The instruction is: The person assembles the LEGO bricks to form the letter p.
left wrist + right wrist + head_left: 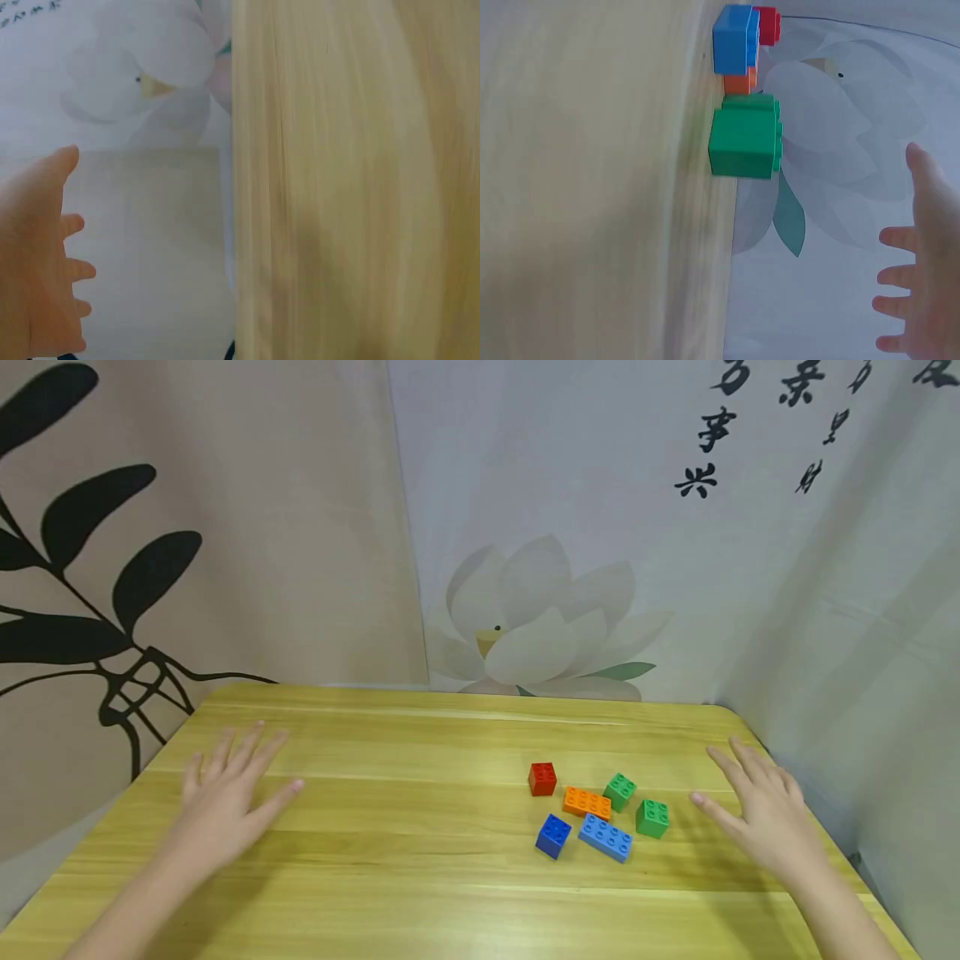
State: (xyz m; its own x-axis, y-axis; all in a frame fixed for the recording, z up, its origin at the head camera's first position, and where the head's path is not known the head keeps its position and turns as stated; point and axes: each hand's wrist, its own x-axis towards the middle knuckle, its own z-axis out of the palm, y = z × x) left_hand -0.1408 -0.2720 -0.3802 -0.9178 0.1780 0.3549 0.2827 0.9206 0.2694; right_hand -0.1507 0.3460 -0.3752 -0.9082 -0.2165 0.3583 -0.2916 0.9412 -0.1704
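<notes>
Several toy building bricks lie loose on the wooden table right of centre: a red brick, an orange brick, a dark blue brick, a long light blue brick and two green bricks, one farther back and one nearer. My left hand is over the table's left side, fingers spread, holding nothing. On the right, my right hand hovers with spread fingers, nearest to the front green brick and apart from it. Both hands also show at the edges of their wrist views.
The wooden table ends at a back edge against a pale curtain printed with dark leaves and a white lotus. More cloth hangs along the right side.
</notes>
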